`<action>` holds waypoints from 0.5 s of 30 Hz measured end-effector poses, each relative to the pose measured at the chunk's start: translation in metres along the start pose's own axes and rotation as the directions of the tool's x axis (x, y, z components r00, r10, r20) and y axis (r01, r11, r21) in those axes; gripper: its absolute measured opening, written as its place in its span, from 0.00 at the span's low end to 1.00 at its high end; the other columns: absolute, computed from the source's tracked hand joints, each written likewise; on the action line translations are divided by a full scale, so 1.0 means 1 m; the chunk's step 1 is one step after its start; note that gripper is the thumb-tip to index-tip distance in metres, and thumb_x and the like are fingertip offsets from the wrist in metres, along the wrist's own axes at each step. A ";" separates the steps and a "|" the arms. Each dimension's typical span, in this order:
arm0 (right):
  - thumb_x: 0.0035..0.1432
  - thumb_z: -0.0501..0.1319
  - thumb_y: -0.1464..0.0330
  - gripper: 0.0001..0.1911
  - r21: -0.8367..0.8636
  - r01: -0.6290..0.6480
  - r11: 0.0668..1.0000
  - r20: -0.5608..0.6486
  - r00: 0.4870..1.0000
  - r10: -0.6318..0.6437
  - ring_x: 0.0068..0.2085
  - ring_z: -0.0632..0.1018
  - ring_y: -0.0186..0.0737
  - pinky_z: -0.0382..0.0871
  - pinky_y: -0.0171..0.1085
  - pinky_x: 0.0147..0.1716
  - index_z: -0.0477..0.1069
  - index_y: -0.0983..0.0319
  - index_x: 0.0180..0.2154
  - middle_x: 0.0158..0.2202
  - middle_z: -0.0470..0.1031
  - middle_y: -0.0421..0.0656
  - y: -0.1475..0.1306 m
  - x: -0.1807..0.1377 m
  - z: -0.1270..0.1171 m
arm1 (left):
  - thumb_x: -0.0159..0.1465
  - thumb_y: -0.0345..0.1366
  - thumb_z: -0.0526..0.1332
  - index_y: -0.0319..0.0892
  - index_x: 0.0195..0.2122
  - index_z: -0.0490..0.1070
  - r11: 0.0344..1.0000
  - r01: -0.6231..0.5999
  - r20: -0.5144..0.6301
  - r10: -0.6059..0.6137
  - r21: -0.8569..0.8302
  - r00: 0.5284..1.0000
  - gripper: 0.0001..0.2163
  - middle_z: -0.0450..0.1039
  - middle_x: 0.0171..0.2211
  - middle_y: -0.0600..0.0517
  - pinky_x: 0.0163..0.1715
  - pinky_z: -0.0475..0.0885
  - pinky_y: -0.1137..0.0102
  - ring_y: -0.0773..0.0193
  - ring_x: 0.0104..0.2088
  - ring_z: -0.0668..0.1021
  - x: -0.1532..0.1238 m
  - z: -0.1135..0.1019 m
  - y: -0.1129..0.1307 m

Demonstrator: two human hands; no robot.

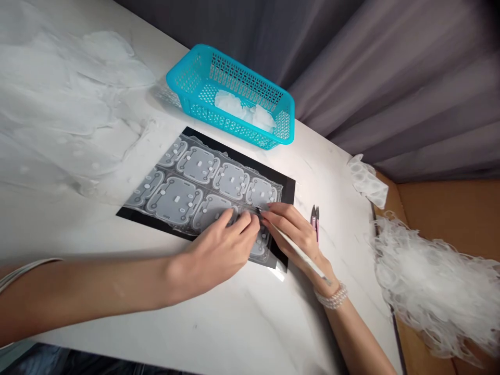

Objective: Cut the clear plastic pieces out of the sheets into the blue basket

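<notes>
A translucent moulded sheet (175, 200) with rows of rounded rectangular panels, each with small holes and slots, lies on a black mat (287, 195). My left hand (224, 242) rests over its near right part, fingers bent and fingertips pressed to the sheet; the thumb is hidden. Close beside those fingertips, my right hand (292, 229) pinches a slim white pen-shaped tool (299, 250). Its dark tip touches or nearly touches the sheet between the two hands; I cannot tell which. The tool's back end reaches toward my right wrist.
Behind the mat stands a blue perforated basket (234, 122) holding some whitish translucent pieces (230, 103). Translucent sheets (70, 99) are heaped at left. Small pink-handled snips (314, 216) lie beyond my right hand. Stringy translucent scraps (433, 281) fill the right side, near a cardboard box (449, 208).
</notes>
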State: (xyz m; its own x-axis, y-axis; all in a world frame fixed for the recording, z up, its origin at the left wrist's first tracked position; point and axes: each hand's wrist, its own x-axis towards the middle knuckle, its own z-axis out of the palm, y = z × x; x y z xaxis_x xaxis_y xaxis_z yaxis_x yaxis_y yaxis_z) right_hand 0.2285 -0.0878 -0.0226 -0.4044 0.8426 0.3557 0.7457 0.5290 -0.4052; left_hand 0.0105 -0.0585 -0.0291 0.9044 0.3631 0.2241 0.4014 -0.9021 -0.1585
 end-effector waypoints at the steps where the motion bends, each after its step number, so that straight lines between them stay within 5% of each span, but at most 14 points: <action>1: 0.65 0.57 0.75 0.16 0.001 0.002 1.000 -0.004 1.000 -0.002 0.52 0.76 0.47 0.75 0.48 0.49 0.70 0.60 0.53 0.49 0.74 0.53 0.001 0.002 0.000 | 0.66 0.23 0.48 0.29 0.57 0.70 1.000 0.000 -0.002 0.000 -0.011 1.000 0.21 0.71 0.57 0.39 0.54 0.69 0.58 0.51 0.56 0.72 0.000 0.002 0.001; 8: 0.68 0.54 0.74 0.20 -0.024 0.024 0.999 0.145 0.989 -0.020 0.59 0.73 0.48 0.71 0.52 0.53 0.65 0.59 0.59 0.57 0.73 0.52 0.012 0.005 0.004 | 0.66 0.25 0.48 0.28 0.60 0.67 0.996 0.022 -0.024 -0.025 -0.092 0.999 0.22 0.69 0.60 0.38 0.64 0.57 0.53 0.46 0.61 0.68 0.000 0.017 0.002; 15: 0.70 0.49 0.72 0.19 -0.078 0.025 0.997 0.210 0.978 -0.009 0.55 0.74 0.50 0.71 0.53 0.51 0.69 0.64 0.57 0.56 0.74 0.54 0.005 0.013 0.000 | 0.65 0.24 0.47 0.26 0.60 0.66 0.994 0.004 -0.050 -0.010 -0.114 0.999 0.23 0.69 0.59 0.36 0.62 0.61 0.51 0.44 0.60 0.70 -0.001 0.017 0.000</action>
State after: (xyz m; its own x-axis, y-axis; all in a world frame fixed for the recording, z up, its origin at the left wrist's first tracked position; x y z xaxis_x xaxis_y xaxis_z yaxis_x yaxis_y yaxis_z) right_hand 0.2271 -0.0741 -0.0200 -0.5128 0.8405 0.1749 0.7740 0.5408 -0.3294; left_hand 0.0123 -0.0545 -0.0460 0.8918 0.3601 0.2739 0.3864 -0.9211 -0.0471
